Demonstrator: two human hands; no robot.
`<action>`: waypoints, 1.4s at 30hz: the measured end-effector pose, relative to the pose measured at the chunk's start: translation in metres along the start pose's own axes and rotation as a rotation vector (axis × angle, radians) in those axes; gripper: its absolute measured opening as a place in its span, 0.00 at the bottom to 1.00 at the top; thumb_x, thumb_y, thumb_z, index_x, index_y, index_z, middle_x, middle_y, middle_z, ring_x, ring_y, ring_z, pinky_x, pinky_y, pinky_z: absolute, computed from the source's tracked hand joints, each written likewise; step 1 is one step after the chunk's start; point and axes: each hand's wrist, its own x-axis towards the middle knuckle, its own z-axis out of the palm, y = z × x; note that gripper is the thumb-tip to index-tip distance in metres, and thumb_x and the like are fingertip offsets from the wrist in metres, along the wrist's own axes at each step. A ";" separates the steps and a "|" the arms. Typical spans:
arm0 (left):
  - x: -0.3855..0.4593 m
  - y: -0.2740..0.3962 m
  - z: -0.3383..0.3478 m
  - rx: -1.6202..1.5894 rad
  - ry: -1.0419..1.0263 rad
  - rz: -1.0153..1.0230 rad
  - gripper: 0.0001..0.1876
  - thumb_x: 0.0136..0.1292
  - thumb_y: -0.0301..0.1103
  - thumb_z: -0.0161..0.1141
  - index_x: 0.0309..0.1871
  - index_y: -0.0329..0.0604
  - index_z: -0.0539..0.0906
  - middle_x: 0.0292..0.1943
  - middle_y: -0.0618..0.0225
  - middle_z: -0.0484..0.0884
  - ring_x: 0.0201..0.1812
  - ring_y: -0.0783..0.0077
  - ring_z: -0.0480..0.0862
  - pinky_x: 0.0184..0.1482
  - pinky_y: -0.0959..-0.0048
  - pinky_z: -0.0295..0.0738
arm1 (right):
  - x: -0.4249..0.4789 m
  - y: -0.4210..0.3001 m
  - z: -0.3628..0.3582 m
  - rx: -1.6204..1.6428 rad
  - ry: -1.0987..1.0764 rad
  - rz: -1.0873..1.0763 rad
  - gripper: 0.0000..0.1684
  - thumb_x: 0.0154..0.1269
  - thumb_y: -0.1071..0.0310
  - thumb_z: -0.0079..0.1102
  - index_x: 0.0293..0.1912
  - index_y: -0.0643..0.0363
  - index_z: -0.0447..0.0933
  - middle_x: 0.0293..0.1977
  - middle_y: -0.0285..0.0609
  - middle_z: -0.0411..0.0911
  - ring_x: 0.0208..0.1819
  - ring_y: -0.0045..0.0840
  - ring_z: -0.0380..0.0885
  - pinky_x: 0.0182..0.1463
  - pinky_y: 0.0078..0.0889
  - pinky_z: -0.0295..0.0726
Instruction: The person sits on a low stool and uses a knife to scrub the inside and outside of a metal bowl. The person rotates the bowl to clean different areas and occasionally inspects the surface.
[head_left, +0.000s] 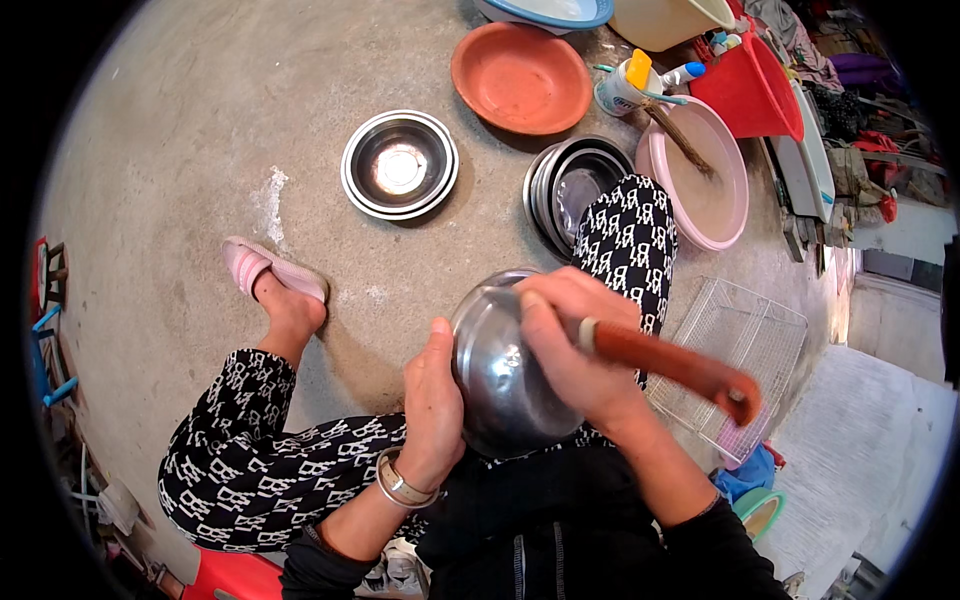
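Observation:
My left hand (433, 409) grips the near-left side of a shiny stainless steel bowl (502, 375), tilted over my lap with its rounded outside showing. My right hand (574, 337) is closed around the metal neck of a tool with a reddish-brown handle (667, 364), a hanging hole at its end. Pressed against the bowl's right side, this hand hides the working end of the tool. Slight blur covers the right hand and handle. On the floor ahead sit nested metal bowls (400, 165), and another stack of metal bowls (559, 187) stands partly behind my right knee.
Beyond the stacks lies an orange plastic basin (521, 79). Cloudy water fills a pink basin (739, 176) with a stick leaning in it, beside a cup of brushes (622, 90). A red bucket (750, 86) and a wire basket (724, 367) are on the right.

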 end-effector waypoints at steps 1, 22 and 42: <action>0.000 0.001 0.001 -0.024 0.000 -0.016 0.24 0.74 0.49 0.40 0.43 0.36 0.78 0.38 0.67 0.80 0.38 0.79 0.78 0.42 0.76 0.74 | 0.000 -0.001 0.001 0.039 -0.017 -0.042 0.06 0.56 0.76 0.56 0.34 0.67 0.79 0.25 0.44 0.78 0.25 0.27 0.77 0.32 0.25 0.76; 0.004 -0.004 -0.006 -0.049 0.006 -0.051 0.23 0.74 0.50 0.39 0.45 0.38 0.78 0.39 0.68 0.80 0.39 0.78 0.78 0.43 0.75 0.74 | 0.002 -0.006 -0.004 0.082 -0.187 -0.126 0.07 0.55 0.75 0.57 0.35 0.66 0.79 0.28 0.48 0.79 0.28 0.34 0.79 0.34 0.29 0.78; 0.006 -0.011 -0.012 -0.111 -0.048 -0.008 0.33 0.73 0.60 0.32 0.50 0.35 0.76 0.46 0.62 0.80 0.44 0.73 0.81 0.48 0.73 0.77 | 0.006 -0.008 -0.002 0.127 -0.213 -0.121 0.06 0.56 0.75 0.57 0.35 0.66 0.79 0.26 0.45 0.77 0.24 0.29 0.77 0.29 0.25 0.76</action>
